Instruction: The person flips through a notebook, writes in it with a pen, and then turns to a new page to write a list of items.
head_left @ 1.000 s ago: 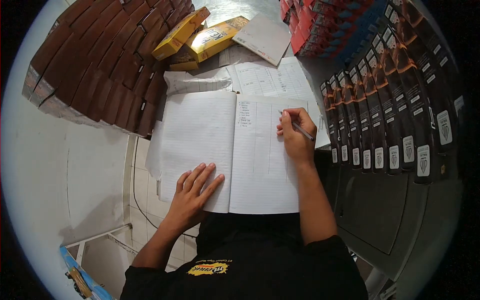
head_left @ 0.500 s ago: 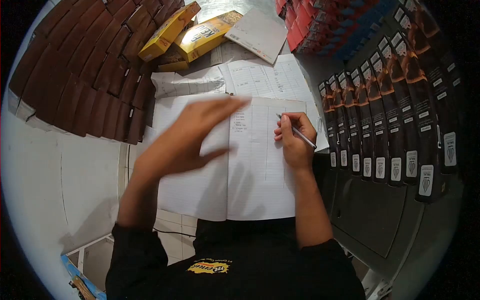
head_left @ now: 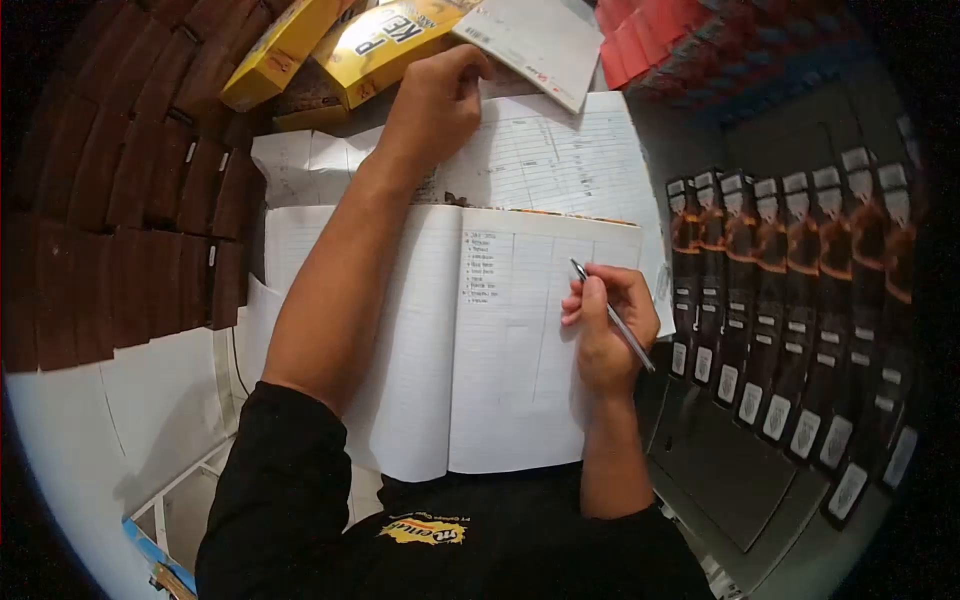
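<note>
An open ruled notebook (head_left: 510,420) lies before me, with a handwritten list and drawn columns on its right page. Above that page, my right hand (head_left: 610,330) is closed around a pen (head_left: 625,335), its tip pointing up and left. My left arm stretches across the left page. At its far end my left hand (head_left: 440,105) has curled fingers, close to the yellow box (head_left: 385,45) and the white book (head_left: 540,50). Whatever those fingers hold, if anything, is hidden. Under the hand and behind the notebook lie written ruled sheets (head_left: 560,150).
Stacked brown boxes (head_left: 90,220) rise on the left. A second yellow box (head_left: 275,60) stands at the back. Red packs (head_left: 650,40) are piled at the back right. Along the right side runs a row of dark packs (head_left: 790,310) with flame-like pictures.
My left hand has moved from over the notebook up to the back, and its fingers have curled. My right hand still holds the pen over the right page. The view has shifted slightly.
</note>
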### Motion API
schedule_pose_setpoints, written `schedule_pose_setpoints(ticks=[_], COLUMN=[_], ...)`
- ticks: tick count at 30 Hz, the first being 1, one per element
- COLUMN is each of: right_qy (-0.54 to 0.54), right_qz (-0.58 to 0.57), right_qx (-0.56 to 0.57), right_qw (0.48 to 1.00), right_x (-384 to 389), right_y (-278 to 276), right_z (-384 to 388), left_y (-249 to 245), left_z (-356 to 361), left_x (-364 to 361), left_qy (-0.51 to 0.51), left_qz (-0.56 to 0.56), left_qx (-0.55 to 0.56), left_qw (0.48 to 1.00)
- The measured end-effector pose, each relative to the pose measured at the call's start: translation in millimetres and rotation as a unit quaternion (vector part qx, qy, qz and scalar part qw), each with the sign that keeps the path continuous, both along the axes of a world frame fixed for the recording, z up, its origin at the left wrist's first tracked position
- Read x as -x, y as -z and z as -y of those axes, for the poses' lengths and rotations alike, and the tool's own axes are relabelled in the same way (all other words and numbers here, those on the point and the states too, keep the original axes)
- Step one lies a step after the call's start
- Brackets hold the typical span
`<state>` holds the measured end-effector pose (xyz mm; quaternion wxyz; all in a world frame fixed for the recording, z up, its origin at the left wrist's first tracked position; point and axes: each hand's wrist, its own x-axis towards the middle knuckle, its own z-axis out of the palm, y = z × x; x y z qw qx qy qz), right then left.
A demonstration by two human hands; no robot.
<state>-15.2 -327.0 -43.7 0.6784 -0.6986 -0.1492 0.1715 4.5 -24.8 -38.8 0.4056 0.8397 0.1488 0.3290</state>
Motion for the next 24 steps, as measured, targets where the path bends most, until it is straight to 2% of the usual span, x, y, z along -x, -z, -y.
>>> schedule_pose_setpoints(ticks=[2, 9, 17, 19, 24], right_qy=[-0.005, 0.007, 0.014, -0.014, -0.043], right_qz=[0.026, -0.01, -0.039, -0.031, -0.001], right_qx=[0.015, 0.045, 0.052, 0.044, 0.028], right_qw=[1.0, 0.999, 0.998, 0.998, 0.999], right_x=[0.4, 0.7, 9.8, 17.3, 24.9], right_y=[-3.4, -12.3, -30.5, -37.7, -14.7], right_z=[-1.2, -5.2, -14.5, -22.4, -39.3], left_y=[9.9, 20.7, 23.2, 19.5, 18.7], left_z=[0.4, 7.1, 6.6, 6.1, 8.8], left_x=[-1.5, -5.1, -12.8, -12.8, -11.2], left_qy=[-0.004, 0.002, 0.022, 0.029, 0.025], left_qz=[-0.054, -0.12, -0.128, -0.153, -0.148], left_qx=[-0.071, -0.173, -0.165, -0.176, -0.164], left_qw=[0.996, 0.978, 0.978, 0.972, 0.975])
